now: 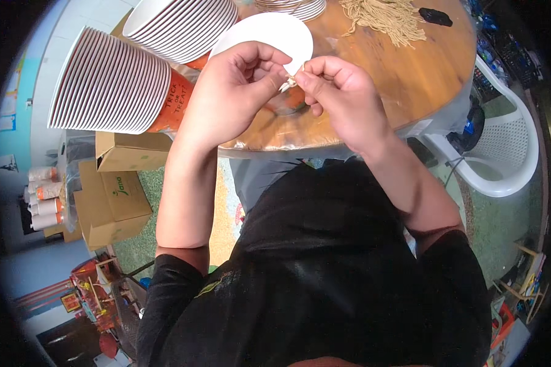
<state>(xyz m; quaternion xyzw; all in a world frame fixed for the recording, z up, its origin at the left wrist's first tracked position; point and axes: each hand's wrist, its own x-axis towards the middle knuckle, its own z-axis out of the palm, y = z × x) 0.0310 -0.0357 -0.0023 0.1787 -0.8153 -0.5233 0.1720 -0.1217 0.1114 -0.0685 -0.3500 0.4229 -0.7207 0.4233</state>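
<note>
Sm. pale piece (286, 85) was pinched by R hand (346, 98) fingers above desk (425, 76); L hand (236, 92) fingers curled close, grip unclear. Judged prob. light & pliable, best held by its edge.

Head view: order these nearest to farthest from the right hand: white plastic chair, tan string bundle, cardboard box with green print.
1. Tan string bundle: ahead, on the table.
2. White plastic chair: right side.
3. Cardboard box with green print: far left.
</note>
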